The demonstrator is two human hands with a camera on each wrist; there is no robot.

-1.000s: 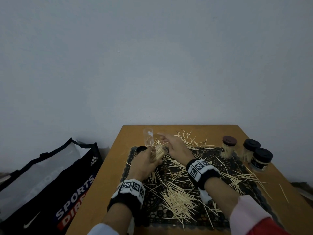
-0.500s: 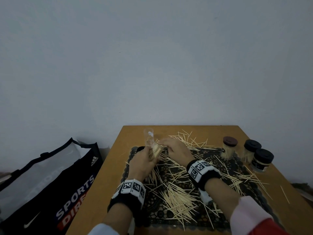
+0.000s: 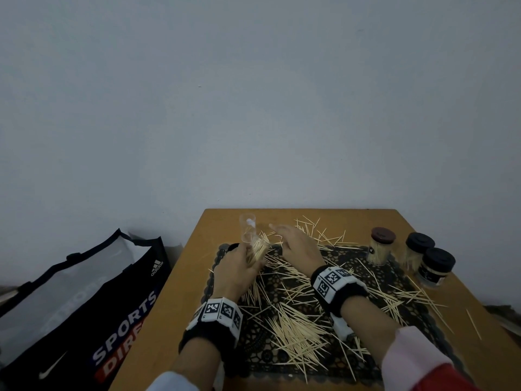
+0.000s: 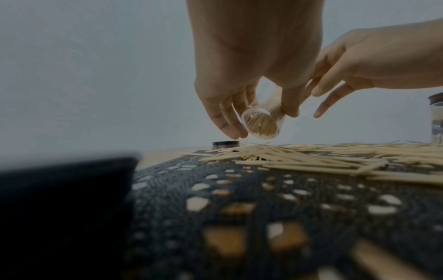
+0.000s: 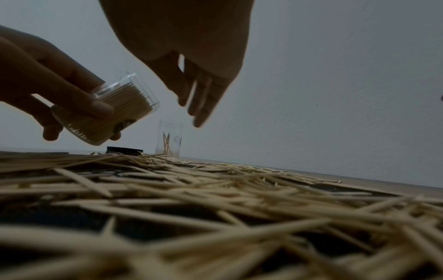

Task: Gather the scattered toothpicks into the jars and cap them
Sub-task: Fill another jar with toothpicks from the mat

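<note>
My left hand [image 3: 236, 266] held the tilted, toothpick-filled jar [image 3: 258, 248] above the mat [image 3: 394, 277]; my right hand [image 3: 296, 244] hovered beside it, fingers loose. The bag [image 3: 84, 314] read "SPORTS", "adidas".

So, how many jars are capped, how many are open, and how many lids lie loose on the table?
Capped jars: 3
Open jars: 2, one held by the left hand
Loose lids: 1
Total: 6

Sports bag [image 3: 84, 300] lettering cut off below.
</note>
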